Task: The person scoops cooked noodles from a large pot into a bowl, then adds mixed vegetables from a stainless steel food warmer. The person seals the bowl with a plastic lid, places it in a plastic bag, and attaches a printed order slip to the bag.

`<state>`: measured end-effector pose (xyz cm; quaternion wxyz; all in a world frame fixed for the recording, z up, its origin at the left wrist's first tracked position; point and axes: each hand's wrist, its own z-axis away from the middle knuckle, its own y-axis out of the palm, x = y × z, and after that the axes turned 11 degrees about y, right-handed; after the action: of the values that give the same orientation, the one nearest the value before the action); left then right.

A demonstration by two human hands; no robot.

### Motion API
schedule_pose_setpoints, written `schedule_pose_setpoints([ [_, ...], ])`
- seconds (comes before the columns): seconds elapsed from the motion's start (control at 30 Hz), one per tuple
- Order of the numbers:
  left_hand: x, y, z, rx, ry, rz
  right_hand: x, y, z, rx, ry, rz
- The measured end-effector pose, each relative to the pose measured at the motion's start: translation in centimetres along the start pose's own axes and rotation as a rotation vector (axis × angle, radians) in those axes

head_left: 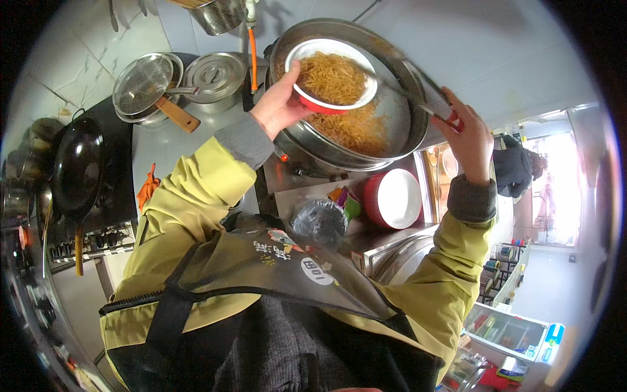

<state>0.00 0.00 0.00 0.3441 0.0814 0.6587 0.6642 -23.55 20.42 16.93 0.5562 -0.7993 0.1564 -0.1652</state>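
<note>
The bowl (pixel 326 108) looked smooth and glossy, the tongs (pixel 421 103) and round pan (pixel 397 124) metallic; the strainer handle (pixel 178 115) was smooth wood, the apron (pixel 215 274) sheeny, like plastic.

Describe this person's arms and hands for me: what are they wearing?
Both arms are in loose yellow-green sleeves that end in snug grey knit cuffs at the wrists. The left hand and the right hand are ordinary human hands, both bare and ungloved.
</note>
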Motion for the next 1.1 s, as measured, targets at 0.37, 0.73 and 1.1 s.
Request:
schedule_pose_setpoints([
  [0.37, -7.7, -2.4, 3.9, -0.114, 0.398, -0.093, -3.5, 17.8, -1.3, 0.083, -0.309, 0.243],
  [0.73, -6.9, -2.6, 7.7, -0.155, 0.298, -0.151, -5.7, 23.9, -6.3, 0.323, -0.136, 0.19],
  [1.1, -5.8, -1.9, 4.7, 0.011, 0.288, -0.181, -4.4, 10.7, -2.6, 0.2, -0.048, -0.008],
])
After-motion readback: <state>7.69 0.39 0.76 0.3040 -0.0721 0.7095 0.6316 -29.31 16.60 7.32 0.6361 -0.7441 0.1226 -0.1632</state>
